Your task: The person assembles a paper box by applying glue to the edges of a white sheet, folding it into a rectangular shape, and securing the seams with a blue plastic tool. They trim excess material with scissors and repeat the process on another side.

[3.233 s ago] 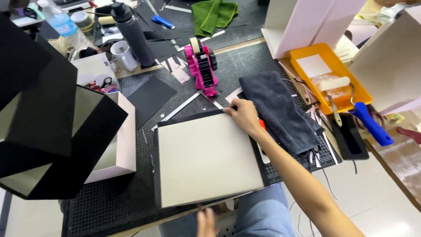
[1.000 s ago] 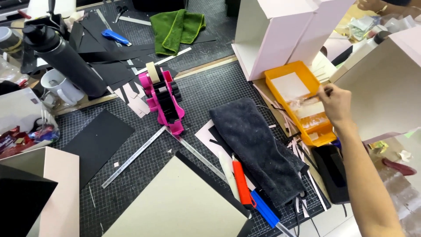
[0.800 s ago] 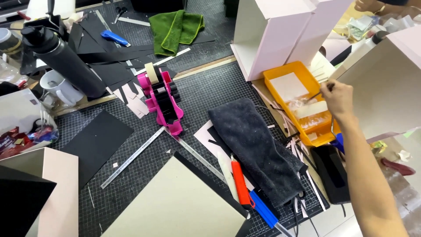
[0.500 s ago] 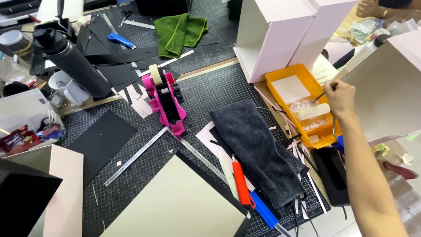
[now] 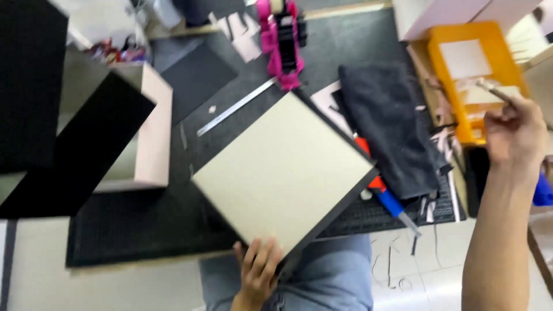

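Observation:
My left hand (image 5: 257, 272) grips the near corner of a flat beige board box (image 5: 282, 171), which lies tilted on the black cutting mat (image 5: 144, 224). My right hand (image 5: 514, 133) is raised at the right, fingers closed on a thin stick-like tool (image 5: 493, 90) whose tip is blurred. That hand hovers just right of the orange tray (image 5: 461, 57). A dark grey cloth (image 5: 387, 126) lies between the box and the tray.
A pink tape dispenser (image 5: 280, 34) stands at the mat's far side, with a metal ruler (image 5: 236, 107) beside it. A red-and-blue utility knife (image 5: 383, 193) lies by the cloth. Black and beige box pieces (image 5: 86, 138) fill the left. My jeans (image 5: 328, 276) show below.
The view has dropped toward me. My right hand has come away from the orange tray holding the thin tool. My left hand now shows gripping the beige box's near corner.

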